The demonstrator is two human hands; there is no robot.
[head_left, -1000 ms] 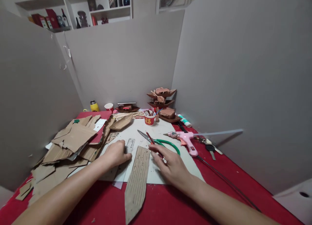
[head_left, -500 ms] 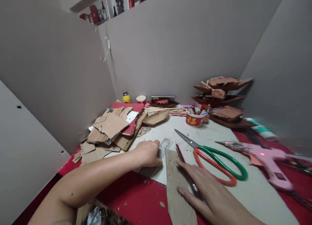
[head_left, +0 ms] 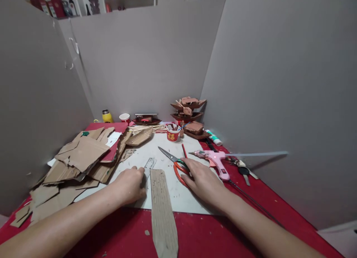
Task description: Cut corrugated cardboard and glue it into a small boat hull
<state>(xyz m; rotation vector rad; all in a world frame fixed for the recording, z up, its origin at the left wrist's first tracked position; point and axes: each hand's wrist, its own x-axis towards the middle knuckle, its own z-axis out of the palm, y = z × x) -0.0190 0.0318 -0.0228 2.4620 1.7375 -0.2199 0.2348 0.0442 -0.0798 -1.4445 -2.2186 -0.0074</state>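
Note:
My left hand point(head_left: 130, 184) is closed on a clear ruler point(head_left: 151, 163), whose far end sticks out past the fingers on the white board point(head_left: 147, 144). My right hand point(head_left: 203, 176) lies over the handles of a pair of scissors point(head_left: 180, 173), fingers bent round the green loop. The orange loop shows beside the thumb, and the blades point away to the left, apart. Between my hands a long strip of corrugated cardboard point(head_left: 163, 213) with a pointed near end overhangs the board. Just past the scissors is a red pencil point(head_left: 184, 150), partly hidden.
Cardboard scraps point(head_left: 86, 153) are heaped at left. A pink glue gun point(head_left: 216, 159) and keys point(head_left: 244, 171) lie at right. Behind stand a red paper cup point(head_left: 173, 134), wooden-looking model boats point(head_left: 188, 111), thin sticks point(head_left: 146, 129) and a yellow bottle point(head_left: 106, 116). Grey partitions point(head_left: 139, 64) enclose the table.
My right hand has left the cardboard strip and pencil and moved onto the scissors' handles. My left hand keeps to the ruler. The view has swung right.

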